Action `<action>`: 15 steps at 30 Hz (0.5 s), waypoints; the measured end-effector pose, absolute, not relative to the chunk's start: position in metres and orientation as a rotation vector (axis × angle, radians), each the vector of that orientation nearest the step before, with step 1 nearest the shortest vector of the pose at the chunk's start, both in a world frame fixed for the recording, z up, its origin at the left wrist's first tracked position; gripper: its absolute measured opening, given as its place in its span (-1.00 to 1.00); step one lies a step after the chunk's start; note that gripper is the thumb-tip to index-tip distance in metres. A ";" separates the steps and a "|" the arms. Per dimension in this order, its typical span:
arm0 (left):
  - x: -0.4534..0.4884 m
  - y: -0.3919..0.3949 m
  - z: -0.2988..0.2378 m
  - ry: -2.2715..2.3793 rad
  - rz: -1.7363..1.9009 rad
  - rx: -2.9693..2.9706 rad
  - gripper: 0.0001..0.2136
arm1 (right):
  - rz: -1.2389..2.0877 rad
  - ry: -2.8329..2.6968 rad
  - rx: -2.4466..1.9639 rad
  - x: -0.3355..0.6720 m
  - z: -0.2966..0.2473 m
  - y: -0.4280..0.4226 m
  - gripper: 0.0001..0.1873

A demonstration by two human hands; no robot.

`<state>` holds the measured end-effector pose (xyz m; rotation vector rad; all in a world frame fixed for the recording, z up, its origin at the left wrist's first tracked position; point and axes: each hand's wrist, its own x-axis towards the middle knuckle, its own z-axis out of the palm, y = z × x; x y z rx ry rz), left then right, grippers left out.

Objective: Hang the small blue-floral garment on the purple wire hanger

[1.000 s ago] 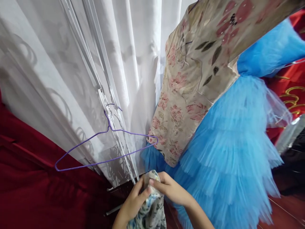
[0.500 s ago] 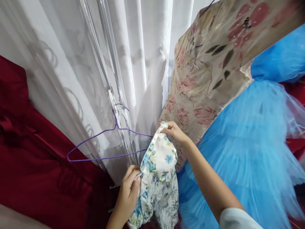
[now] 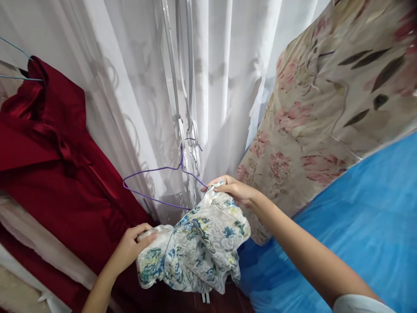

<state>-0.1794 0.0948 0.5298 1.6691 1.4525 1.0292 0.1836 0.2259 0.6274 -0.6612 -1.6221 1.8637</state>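
A white garment with blue and yellow flowers (image 3: 202,243) is stretched between my two hands. My left hand (image 3: 135,243) pinches its left shoulder edge, thumb on top. At the upper right edge, my right hand (image 3: 233,189) grips the cloth together with the end of a purple wire hanger (image 3: 153,169). That hanger hangs by its hook from a white metal rack (image 3: 184,130). Its right end passes behind the garment and is hidden there, while its left end is bare, above my left hand.
At left hangs a dark red garment (image 3: 65,174), with a blue hanger (image 3: 19,78) at its top. To the right are a beige floral garment (image 3: 293,130) and a bright blue dress (image 3: 309,252). A white curtain (image 3: 221,65) covers the back.
My left hand has moved left and spread the garment wider, apart from my right hand. The view has shifted left, bringing more of the red garment in.
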 end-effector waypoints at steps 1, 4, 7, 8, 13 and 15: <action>-0.187 0.099 0.531 1.465 1.004 1.722 -0.82 | 1.876 -1.635 -0.654 0.181 0.626 0.224 -0.77; -0.210 0.114 0.539 1.524 1.029 1.876 -0.89 | 1.883 -1.637 -0.639 0.178 0.622 0.220 -0.74; -0.236 0.130 0.548 1.573 1.072 1.915 -0.89 | 1.860 -1.581 -0.654 0.180 0.622 0.217 -0.69; -0.245 0.135 0.552 1.576 1.090 1.912 -0.87 | 1.857 -1.552 -0.673 0.181 0.622 0.215 -0.69; -0.270 0.163 0.580 1.664 1.294 2.140 -0.80 | 1.873 -1.424 -0.730 0.175 0.623 0.206 -0.72; -0.269 0.173 0.592 1.766 1.370 2.290 -0.77 | 1.884 -1.422 -0.710 0.170 0.623 0.204 -0.71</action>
